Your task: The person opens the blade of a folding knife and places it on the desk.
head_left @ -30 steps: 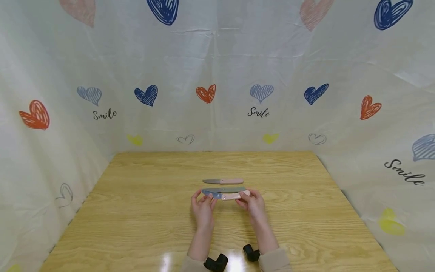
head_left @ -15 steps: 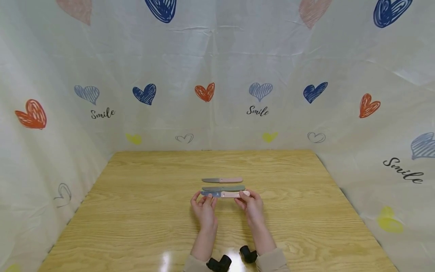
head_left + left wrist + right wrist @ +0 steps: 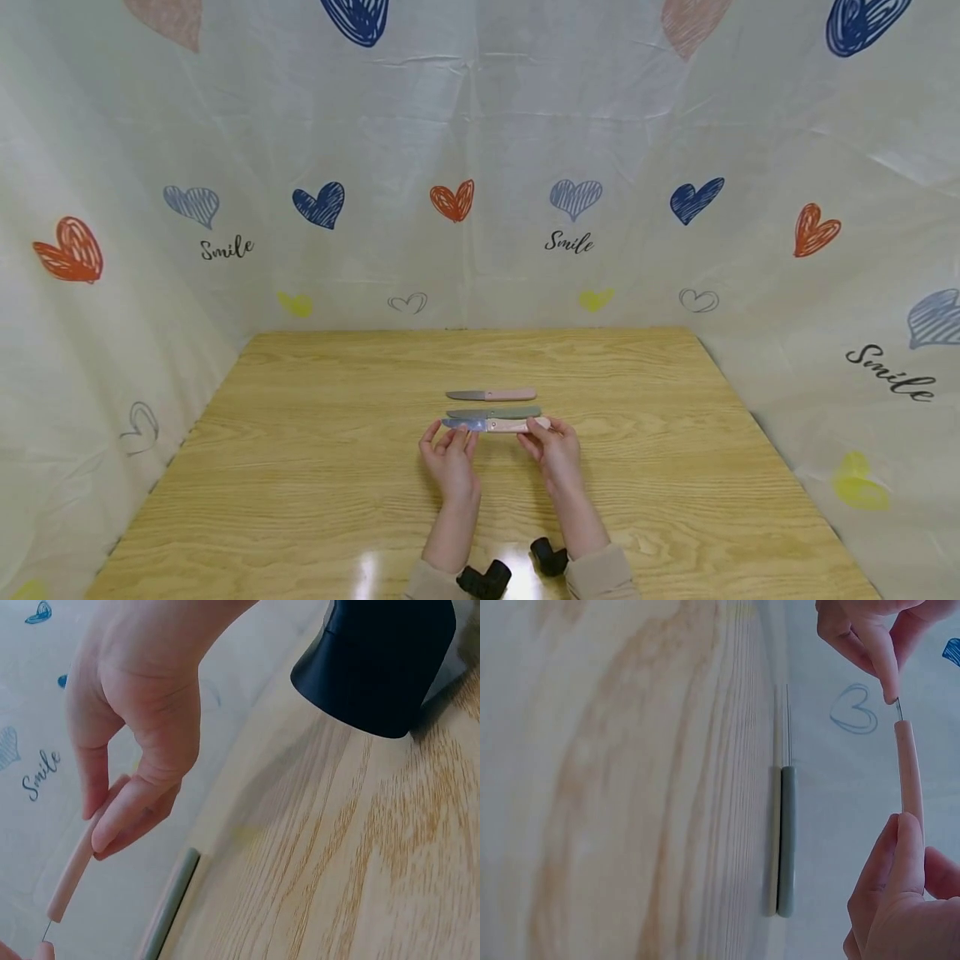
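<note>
Both hands hold a table knife with a pale pink handle (image 3: 507, 426) just above the table. My left hand (image 3: 453, 473) pinches its shiny blade (image 3: 465, 425) between fingers and thumb. At the other end, my right hand (image 3: 558, 463) grips the handle, as the right wrist view also shows, with the pink handle (image 3: 909, 766) between thumb and fingers. Right behind it lies a knife with a grey-green handle (image 3: 516, 412), its blade to the left. Farther back, another pink-handled knife (image 3: 512, 395) lies parallel to it.
The wooden table (image 3: 337, 467) reaches back to a white cloth (image 3: 510, 150) printed with hearts and "Smile". Black devices stick out at both wrists, one beside the left sleeve (image 3: 435, 583) and one beside the right sleeve (image 3: 600, 575).
The held knife has turned from a slight slant, with its blade face showing wider, to nearly level and parallel with the others. Both hands keep their hold; the two lying knives stay put.
</note>
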Tool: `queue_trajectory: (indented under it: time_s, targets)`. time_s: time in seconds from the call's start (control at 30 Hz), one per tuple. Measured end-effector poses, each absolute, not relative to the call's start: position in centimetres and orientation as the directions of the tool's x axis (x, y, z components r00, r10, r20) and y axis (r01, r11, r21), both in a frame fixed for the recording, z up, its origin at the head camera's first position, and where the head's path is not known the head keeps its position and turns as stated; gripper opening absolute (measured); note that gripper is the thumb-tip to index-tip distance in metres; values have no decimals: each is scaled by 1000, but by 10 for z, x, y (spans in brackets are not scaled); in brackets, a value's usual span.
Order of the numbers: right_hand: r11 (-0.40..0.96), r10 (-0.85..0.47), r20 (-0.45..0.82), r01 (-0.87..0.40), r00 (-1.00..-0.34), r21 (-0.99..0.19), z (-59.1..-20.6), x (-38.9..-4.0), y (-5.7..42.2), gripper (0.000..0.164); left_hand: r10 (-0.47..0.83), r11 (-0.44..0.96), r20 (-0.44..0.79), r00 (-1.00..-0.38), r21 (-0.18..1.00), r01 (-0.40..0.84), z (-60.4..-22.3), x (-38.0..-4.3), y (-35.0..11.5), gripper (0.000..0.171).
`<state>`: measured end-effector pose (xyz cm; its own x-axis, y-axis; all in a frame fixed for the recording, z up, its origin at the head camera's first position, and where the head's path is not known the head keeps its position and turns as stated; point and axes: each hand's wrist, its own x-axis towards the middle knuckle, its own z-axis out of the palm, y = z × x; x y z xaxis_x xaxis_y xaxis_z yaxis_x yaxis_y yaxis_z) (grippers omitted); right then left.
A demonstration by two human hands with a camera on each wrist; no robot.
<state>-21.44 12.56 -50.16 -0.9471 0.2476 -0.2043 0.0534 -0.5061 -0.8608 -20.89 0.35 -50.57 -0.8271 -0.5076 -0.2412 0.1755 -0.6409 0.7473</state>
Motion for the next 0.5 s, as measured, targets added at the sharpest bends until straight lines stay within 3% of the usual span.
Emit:
queue_trajectory:
  time_s: [0.3,0.5]
  targets:
    - [-414,302,-197,58,-933,-909,-499,-215,127,34,-519,-638,-248,-818,749,178,-505,-210,3,44]
    - [-324,252,-180,92,-951,-941,-490,-212,133,45,-502,-622,-259,-825,771,136,-503,-207,-1,47]
